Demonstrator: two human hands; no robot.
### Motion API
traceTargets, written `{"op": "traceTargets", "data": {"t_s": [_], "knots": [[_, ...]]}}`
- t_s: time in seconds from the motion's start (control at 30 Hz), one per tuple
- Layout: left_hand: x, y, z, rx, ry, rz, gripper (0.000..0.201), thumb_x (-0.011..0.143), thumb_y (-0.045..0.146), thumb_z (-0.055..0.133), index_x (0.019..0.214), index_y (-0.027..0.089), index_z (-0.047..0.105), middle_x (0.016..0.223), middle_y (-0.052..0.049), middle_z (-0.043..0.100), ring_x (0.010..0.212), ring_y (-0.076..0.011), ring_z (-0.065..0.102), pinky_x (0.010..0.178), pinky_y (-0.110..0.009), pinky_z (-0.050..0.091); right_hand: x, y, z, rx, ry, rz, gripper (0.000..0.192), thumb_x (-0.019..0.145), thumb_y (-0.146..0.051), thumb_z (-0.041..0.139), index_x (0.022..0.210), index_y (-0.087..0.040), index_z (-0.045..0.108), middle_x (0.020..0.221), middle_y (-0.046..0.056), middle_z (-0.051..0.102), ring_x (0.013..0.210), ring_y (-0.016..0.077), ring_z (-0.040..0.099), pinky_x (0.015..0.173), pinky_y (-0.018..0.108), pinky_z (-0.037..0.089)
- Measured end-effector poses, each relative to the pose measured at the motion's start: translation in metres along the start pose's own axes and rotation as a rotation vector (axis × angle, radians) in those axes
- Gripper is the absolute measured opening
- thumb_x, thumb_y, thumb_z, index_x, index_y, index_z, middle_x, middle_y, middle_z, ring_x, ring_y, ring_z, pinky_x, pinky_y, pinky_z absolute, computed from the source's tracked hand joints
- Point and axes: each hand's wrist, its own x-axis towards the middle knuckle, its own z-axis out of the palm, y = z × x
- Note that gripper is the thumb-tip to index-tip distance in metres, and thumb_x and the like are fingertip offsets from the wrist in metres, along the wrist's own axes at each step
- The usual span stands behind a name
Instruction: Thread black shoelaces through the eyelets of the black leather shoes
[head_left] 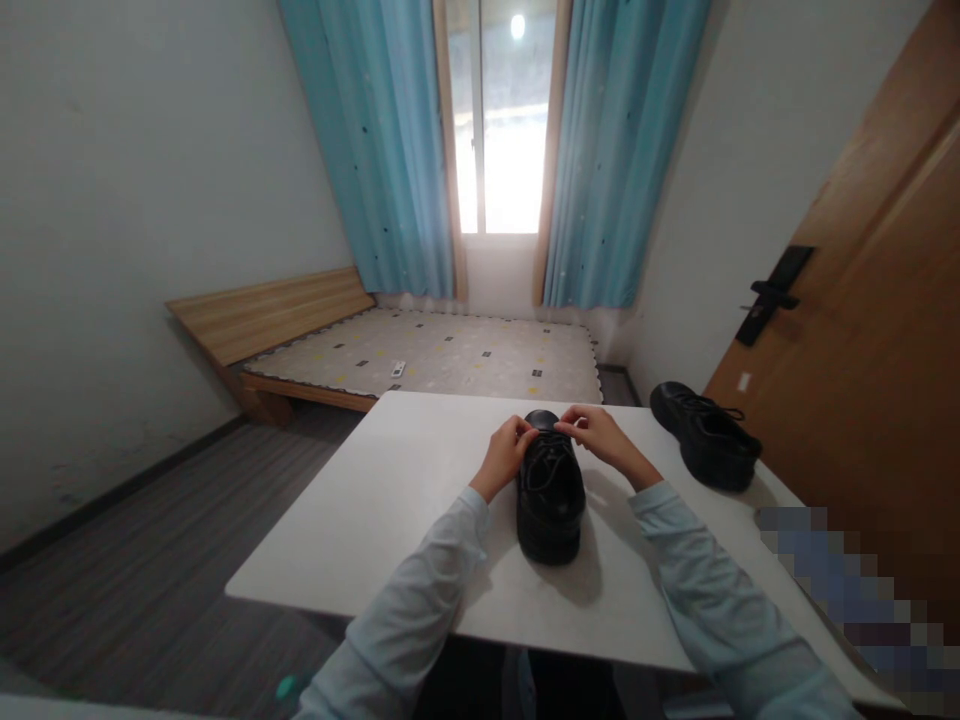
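Observation:
A black lace-up shoe (550, 500) stands in the middle of the white table (390, 500), its toe pointing away from me. My left hand (508, 450) is closed at the left side of the laces near the toe end. My right hand (600, 432) pinches a lace at the shoe's right side. Both hands meet over the front of the shoe, and the fingertips hide part of the laces. Light blue sleeves cover both forearms.
A second black shoe (705, 436) lies at the table's far right edge, beside a wooden door (862, 330) with a black handle (765, 300). Beyond the table are a low bed (435, 355), blue curtains (390, 150) and a bright window (499, 120). Grey floor lies to the left.

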Motion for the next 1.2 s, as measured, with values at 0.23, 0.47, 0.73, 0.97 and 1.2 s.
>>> {"op": "traceTargets", "data": {"t_s": [0.23,0.47,0.73,0.97,1.2], "knots": [[0.000,0.000,0.001,-0.005,0.000,0.007,0.009,0.083,0.022,0.053,0.075,0.017,0.051,0.071,0.002,0.056,0.068,-0.0128,0.052,0.070,-0.026,0.042,0.005,-0.007,0.007,0.040,-0.095,0.098,0.032,0.068,-0.046,0.065,0.064,-0.015,0.057,0.046,-0.004,0.051,0.041,0.0080,0.043,0.040,0.020,0.030],[0.002,-0.003,0.001,0.037,0.021,0.017,0.010,0.085,0.020,0.049,0.075,0.018,0.046,0.074,0.000,0.055,0.072,-0.0141,0.053,0.073,-0.028,0.042,-0.002,-0.011,0.005,0.036,-0.079,0.159,0.024,0.079,-0.032,0.056,0.061,-0.019,0.047,0.041,-0.004,0.050,0.036,0.0109,0.049,0.039,0.021,0.035],[0.003,-0.004,0.001,0.077,0.013,-0.055,0.011,0.087,0.019,0.045,0.077,0.019,0.042,0.072,-0.001,0.055,0.073,-0.0156,0.055,0.071,-0.028,0.041,-0.008,0.002,0.011,0.033,-0.008,0.170,0.020,0.082,-0.028,0.048,0.064,-0.020,0.048,0.048,-0.003,0.051,0.042,0.0120,0.049,0.045,0.024,0.037],[0.002,-0.003,-0.003,0.098,0.008,-0.090,0.011,0.087,0.019,0.044,0.076,0.019,0.043,0.069,0.000,0.056,0.070,-0.0150,0.055,0.068,-0.027,0.041,-0.006,0.013,0.010,-0.214,0.055,0.064,0.021,0.079,-0.029,0.052,0.062,-0.019,0.048,0.067,0.003,0.057,0.065,0.0162,0.052,0.061,0.027,0.038],[0.000,0.000,-0.006,0.157,-0.036,-0.116,0.013,0.087,0.019,0.044,0.075,0.019,0.042,0.073,-0.003,0.059,0.075,-0.0164,0.057,0.071,-0.028,0.042,-0.009,0.017,0.009,-0.296,0.026,0.081,0.022,0.081,-0.030,0.050,0.062,-0.020,0.046,0.068,0.003,0.057,0.065,0.0158,0.052,0.061,0.026,0.037]]}}
